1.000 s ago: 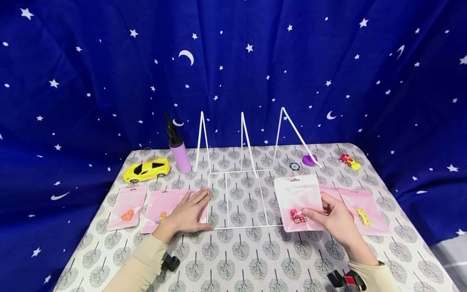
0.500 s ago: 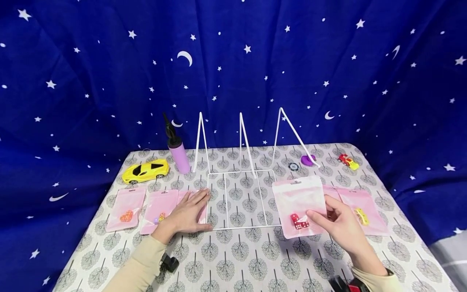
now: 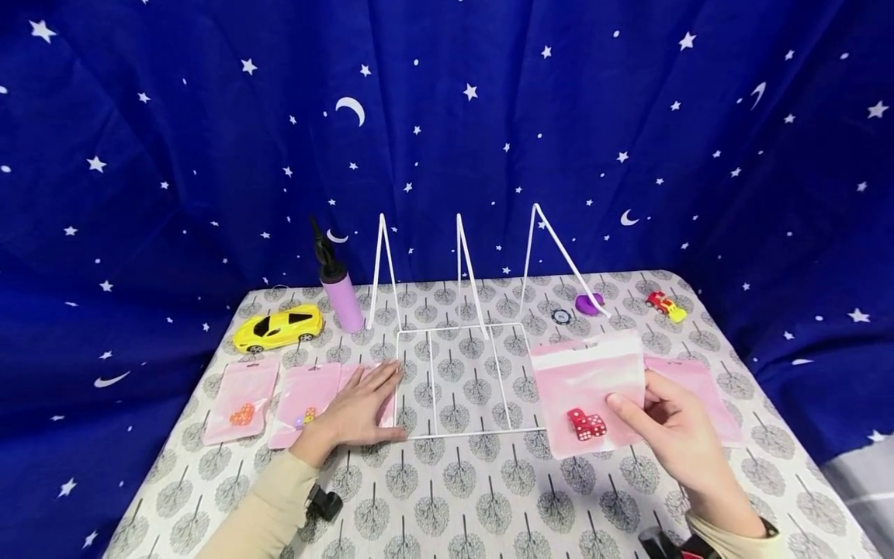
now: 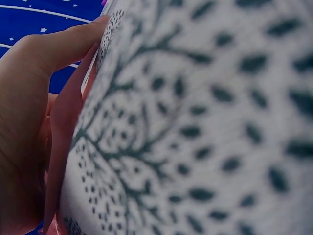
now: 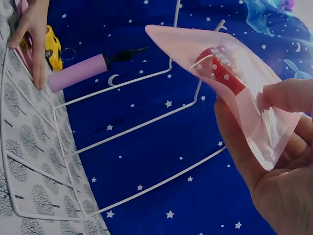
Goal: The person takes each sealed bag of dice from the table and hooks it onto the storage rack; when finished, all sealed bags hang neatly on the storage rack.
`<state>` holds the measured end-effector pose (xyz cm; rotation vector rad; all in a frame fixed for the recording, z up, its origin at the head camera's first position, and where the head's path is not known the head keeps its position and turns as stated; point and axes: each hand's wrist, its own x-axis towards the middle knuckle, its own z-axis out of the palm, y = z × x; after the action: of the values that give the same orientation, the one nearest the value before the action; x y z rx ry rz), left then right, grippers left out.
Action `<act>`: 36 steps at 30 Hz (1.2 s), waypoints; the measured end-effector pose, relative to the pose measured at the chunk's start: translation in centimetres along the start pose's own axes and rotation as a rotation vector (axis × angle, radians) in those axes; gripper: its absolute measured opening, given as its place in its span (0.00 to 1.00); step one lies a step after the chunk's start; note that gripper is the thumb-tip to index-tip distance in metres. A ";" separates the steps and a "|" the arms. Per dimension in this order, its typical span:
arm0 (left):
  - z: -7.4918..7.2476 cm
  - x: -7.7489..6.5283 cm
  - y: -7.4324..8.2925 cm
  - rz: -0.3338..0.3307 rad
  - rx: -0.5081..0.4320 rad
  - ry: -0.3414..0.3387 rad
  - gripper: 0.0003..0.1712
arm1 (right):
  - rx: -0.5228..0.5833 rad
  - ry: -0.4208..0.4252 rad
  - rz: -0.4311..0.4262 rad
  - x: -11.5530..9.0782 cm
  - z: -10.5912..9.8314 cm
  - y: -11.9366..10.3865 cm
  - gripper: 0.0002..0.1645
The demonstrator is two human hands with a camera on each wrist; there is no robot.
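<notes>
My right hand (image 3: 673, 439) pinches the right edge of a pink zip pouch (image 3: 590, 369) between thumb and fingers, raised above the table. Red dice (image 3: 587, 425) with white dots show through its clear front, also in the right wrist view (image 5: 227, 73). My left hand (image 3: 359, 407) lies flat with fingers spread, over another pink pouch (image 3: 355, 374) and against the left side of a white wire rack (image 3: 454, 435). That pouch's contents are hidden under the hand. In the left wrist view the hand (image 4: 29, 98) is close to the patterned cloth, with pink pouch film beside it.
Pink pouches with orange dice (image 3: 243, 414) and mixed dice (image 3: 310, 415) lie at left; another pouch (image 3: 698, 380) lies at right. A yellow toy car (image 3: 281, 328), purple hand pump (image 3: 344, 303), purple object (image 3: 589, 304), round chip (image 3: 561, 317) and red-yellow toy vehicle (image 3: 666, 307) stand farther back.
My right hand has moved right and slightly nearer with the dice pouch, which now covers more of the pouches behind it. The left hand has stayed in place.
</notes>
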<state>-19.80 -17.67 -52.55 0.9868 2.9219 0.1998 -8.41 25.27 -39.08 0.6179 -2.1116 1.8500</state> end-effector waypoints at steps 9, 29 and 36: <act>-0.2 0.0 -0.1 -0.009 0.001 -0.011 0.66 | 0.081 0.038 -0.067 0.9 -0.6 -0.8 0.23; 0.0 0.1 -0.2 -0.002 0.004 -0.001 0.66 | 0.094 0.184 0.096 0.9 -0.8 -1.5 0.19; 0.1 0.1 -0.2 -0.007 -0.001 -0.010 0.66 | 0.142 0.191 0.095 0.8 -0.7 -1.5 0.18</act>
<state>-19.93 -17.75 -52.69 0.9742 2.9159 0.1953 -8.43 25.71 -37.30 0.3593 -1.9311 2.0354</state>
